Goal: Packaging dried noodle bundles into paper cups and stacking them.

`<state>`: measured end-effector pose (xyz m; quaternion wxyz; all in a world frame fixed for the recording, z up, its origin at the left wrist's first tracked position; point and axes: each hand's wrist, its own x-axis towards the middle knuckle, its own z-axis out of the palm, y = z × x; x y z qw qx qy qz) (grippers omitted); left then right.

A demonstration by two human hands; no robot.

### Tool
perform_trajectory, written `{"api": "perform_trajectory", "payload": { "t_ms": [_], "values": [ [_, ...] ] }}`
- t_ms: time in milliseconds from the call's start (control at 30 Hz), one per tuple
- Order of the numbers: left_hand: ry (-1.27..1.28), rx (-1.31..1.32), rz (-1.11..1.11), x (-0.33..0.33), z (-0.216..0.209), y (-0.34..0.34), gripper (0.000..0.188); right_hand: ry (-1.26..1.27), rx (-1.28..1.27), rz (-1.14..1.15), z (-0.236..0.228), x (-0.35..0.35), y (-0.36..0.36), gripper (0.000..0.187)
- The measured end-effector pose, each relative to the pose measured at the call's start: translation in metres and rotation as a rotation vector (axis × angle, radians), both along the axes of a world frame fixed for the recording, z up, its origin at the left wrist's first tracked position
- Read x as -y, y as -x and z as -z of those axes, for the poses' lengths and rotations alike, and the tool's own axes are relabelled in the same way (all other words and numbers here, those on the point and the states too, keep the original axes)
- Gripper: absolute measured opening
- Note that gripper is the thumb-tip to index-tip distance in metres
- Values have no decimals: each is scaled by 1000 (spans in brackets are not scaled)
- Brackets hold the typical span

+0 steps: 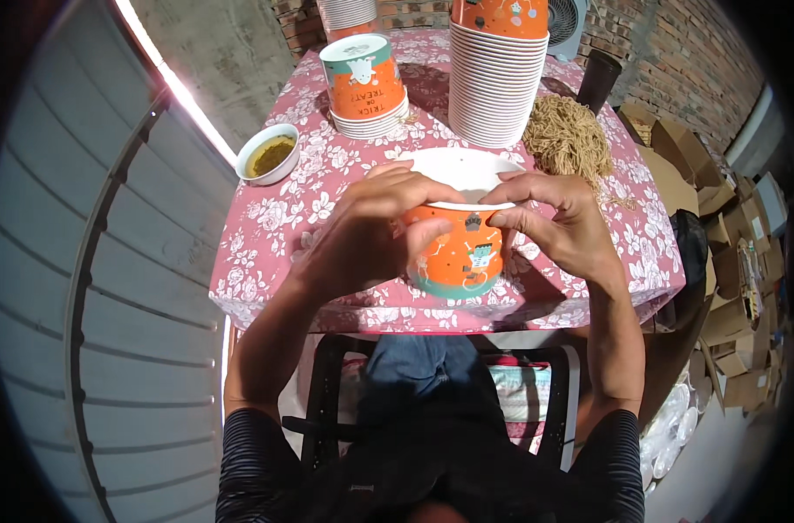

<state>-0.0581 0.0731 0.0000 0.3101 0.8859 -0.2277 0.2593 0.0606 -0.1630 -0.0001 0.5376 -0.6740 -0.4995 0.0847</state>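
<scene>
Left hand (362,228): fingers curled over the near rim of an orange paper bowl (460,254), thumb pressed on its printed side. Right hand (558,222): thumb and forefinger pinch the rim on the other side, remaining fingers folded. Bowl is held just above the near edge of the floral tablecloth (275,218), tilted toward the camera; its inside is mostly hidden behind the fingers, contents can't be made out. Behind it: heap of dry noodles (569,135), tall stack of white bowls (494,83) w/ top cut off by the frame, shorter stack under an inverted orange bowl (363,78). Left: small white bowl of yellowish sauce (269,153). Dark cup (599,78) at far right, partly hidden.
</scene>
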Motion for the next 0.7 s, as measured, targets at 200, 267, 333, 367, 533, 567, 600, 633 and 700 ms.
{"api": "perform_trajectory", "payload": {
  "t_ms": [200,267,333,367,533,567,600,633,700],
  "values": [
    [-8,-39,10,-12,5,1,29,-23,234,-5,12,6,-9,14],
    [47,-174,10,-17,2,3,27,-82,316,-1,16,8,-15,15],
    [-26,-154,14,-19,2,1,28,-95,260,1,13,9,-10,14],
    [-100,-131,16,-20,2,0,28,-57,265,19,9,8,-5,13],
    [-23,25,137,-4,10,-3,29,18,426,77,15,3,8,11],
    [-10,-35,127,0,10,-1,29,17,428,72,16,2,12,12],
    [-10,-39,137,2,12,0,29,15,429,69,16,2,16,12],
    [-35,-31,120,5,14,1,28,52,442,59,15,3,19,12],
    [-84,-14,88,10,15,4,25,73,461,34,16,3,22,13]
  ]
}}
